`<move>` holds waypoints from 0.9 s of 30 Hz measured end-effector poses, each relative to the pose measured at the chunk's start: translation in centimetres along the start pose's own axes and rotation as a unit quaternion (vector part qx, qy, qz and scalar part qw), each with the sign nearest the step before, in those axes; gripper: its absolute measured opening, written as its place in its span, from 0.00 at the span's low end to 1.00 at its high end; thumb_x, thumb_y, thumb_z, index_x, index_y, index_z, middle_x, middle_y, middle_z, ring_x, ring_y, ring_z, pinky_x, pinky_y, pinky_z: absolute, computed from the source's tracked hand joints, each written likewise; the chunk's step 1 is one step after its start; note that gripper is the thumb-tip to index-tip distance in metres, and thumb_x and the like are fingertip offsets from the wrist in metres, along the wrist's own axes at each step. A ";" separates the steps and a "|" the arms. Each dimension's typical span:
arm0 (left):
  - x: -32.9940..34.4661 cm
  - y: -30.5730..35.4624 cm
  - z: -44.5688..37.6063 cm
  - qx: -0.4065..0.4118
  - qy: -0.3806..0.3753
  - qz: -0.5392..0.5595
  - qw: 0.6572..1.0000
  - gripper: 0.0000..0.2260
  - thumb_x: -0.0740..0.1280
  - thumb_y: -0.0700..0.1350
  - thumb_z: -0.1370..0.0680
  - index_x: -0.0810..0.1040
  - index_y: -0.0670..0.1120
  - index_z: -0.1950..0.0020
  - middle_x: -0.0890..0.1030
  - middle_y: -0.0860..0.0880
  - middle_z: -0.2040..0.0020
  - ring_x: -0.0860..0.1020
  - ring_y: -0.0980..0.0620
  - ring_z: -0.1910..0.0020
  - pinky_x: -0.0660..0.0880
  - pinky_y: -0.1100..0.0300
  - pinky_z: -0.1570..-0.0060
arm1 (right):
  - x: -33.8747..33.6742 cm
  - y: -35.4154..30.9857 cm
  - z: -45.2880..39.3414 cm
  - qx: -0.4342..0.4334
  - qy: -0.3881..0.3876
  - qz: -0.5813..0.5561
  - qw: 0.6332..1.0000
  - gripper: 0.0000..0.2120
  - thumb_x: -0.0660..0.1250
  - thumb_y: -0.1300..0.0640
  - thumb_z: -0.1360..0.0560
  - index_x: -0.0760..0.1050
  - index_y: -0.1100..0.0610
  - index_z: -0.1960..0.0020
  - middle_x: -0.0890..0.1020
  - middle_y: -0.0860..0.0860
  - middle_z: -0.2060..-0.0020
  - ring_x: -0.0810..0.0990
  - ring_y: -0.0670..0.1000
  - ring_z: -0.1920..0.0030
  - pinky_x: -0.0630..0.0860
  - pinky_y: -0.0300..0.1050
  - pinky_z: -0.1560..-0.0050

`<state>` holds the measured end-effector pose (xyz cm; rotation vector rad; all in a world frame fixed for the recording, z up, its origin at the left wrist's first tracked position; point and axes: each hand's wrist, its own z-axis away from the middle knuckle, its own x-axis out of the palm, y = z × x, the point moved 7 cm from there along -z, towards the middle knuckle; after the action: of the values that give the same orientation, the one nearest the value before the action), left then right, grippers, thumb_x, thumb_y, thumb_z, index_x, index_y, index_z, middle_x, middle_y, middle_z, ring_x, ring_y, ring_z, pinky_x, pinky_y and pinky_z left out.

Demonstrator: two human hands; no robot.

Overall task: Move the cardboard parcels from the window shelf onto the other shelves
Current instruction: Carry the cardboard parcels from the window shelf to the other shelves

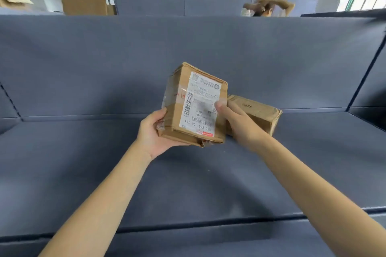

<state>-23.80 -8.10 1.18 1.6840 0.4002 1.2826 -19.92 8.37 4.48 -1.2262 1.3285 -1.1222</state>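
A: What is sitting at the centre of the head view?

B: A labelled cardboard parcel (194,106) is being held up in both hands above a grey shelf (104,173). Its white shipping label (199,106) is facing the camera, with the print reading upside down, and clear tape is wrapping its left side.

A: How are the hands lying on it?

B: The left hand (153,131) is cupping the parcel's lower left corner from seven o'clock, thumb curling up the taped side. The right hand (240,123) is coming in from four o'clock, its thumb pressing on the label and the fingers going behind the right edge, so both are gripping the same parcel.

A: Anything else nearby?

B: At three o'clock of the held parcel, a second cardboard parcel (262,112) is lying on the shelf, partly hidden behind the right hand. Whether the two parcels are touching, I cannot tell. At twelve o'clock, large cardboard boxes (83,5) are standing beyond the grey shelf backs, and at one o'clock another person (265,7) is showing.
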 end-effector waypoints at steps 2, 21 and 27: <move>-1.1 0.3 0.0 -0.018 0.002 -0.022 1.000 0.20 0.64 0.52 0.29 0.78 0.46 0.40 0.79 0.40 0.40 0.75 0.34 0.40 0.68 0.29 0.44 | 2.0 0.6 0.1 0.028 -0.001 -0.090 0.996 0.23 0.68 0.52 0.26 0.66 0.54 0.34 0.79 0.50 0.38 0.80 0.51 0.42 0.77 0.54 0.40; -5.4 13.2 1.4 0.120 0.062 -0.512 0.848 0.28 0.77 0.40 0.38 0.71 0.50 0.42 0.76 0.49 0.47 0.77 0.51 0.49 0.76 0.54 0.50 | 5.1 -2.8 -1.1 -0.138 0.182 0.201 0.953 0.47 0.75 0.54 0.31 0.48 0.51 0.23 0.56 0.47 0.24 0.54 0.43 0.26 0.55 0.45 0.25; -0.8 14.2 0.8 0.093 -0.059 -0.652 0.750 0.30 0.73 0.37 0.32 0.71 0.54 0.33 0.76 0.53 0.43 0.78 0.54 0.46 0.78 0.57 0.51 | 9.2 -2.2 -3.5 -0.077 -0.054 0.353 0.931 0.46 0.76 0.50 0.32 0.51 0.47 0.23 0.62 0.48 0.26 0.62 0.49 0.27 0.59 0.48 0.26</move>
<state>-27.25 -16.10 12.43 1.1047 1.3502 0.0639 -23.37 -0.90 6.46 -0.7824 1.6089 -0.4361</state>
